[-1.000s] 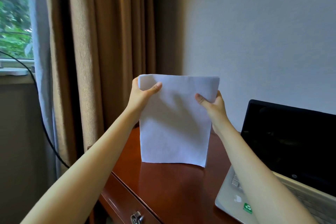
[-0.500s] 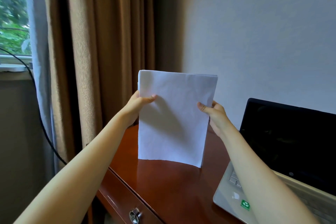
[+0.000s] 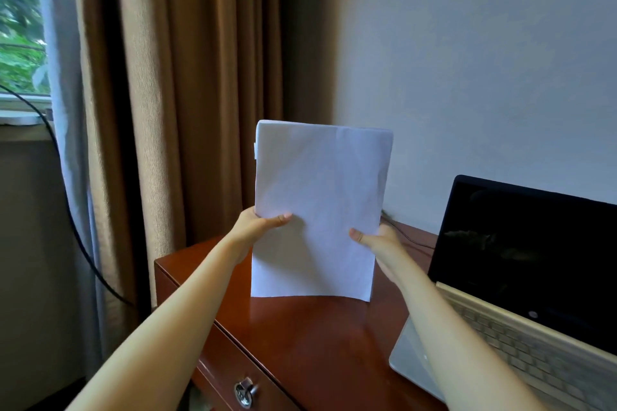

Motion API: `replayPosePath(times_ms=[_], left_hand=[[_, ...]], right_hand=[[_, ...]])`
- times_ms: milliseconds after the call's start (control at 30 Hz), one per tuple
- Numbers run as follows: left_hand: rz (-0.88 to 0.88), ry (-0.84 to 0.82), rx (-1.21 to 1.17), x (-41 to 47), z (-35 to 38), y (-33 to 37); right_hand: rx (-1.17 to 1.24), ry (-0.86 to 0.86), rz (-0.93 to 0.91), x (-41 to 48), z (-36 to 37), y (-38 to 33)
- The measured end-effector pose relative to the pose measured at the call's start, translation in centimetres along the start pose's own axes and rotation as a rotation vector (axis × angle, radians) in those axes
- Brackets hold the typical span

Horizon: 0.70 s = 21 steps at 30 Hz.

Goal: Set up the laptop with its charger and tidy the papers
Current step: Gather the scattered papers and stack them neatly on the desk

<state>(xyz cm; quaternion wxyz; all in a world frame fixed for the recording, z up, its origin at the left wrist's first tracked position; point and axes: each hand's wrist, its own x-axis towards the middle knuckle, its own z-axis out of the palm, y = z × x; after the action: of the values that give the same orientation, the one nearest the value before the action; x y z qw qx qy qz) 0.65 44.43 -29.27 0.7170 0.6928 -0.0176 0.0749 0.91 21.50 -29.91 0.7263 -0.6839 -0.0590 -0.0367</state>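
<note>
Two hands hold a stack of white papers upright on the wooden desk. The left hand pinches its left edge and the right hand its right, thumbs in front. Its lower edge seems to rest on the desktop, just left of the open laptop.

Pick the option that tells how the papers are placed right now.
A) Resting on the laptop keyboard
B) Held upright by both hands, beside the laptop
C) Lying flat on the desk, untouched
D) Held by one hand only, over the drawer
B: the left hand and the right hand each grip a side edge of the papers, which stand upright over the desk, left of the laptop.
</note>
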Motion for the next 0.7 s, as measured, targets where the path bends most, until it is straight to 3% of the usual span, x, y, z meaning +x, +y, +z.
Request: replayPosePath(times_ms=[100,333,533,633,700], left_hand=[[-0.013,0.055,-0.025,-0.3,0.4,-1.7],[0.092,0.194,-0.045,-1.1,0.8,-1.4],[-0.023,0.327,-0.247,-2.3,0.6,-1.8],[-0.092,0.38,-0.363,-2.6,0.4,-2.3],[-0.15,0.401,-0.428,-2.8,0.7,-2.9]], right_hand=[[-0.053,0.02,0.068,-0.7,0.0,1.8],[-0.146,0.049,0.034,-0.4,0.5,0.8],[-0.187,-0.063,0.105,-0.5,-0.7,0.1],[-0.021,0.002,0.162,-1.1,-1.2,1.5],[0.317,0.062,0.196,-1.6,-0.4,2.3]])
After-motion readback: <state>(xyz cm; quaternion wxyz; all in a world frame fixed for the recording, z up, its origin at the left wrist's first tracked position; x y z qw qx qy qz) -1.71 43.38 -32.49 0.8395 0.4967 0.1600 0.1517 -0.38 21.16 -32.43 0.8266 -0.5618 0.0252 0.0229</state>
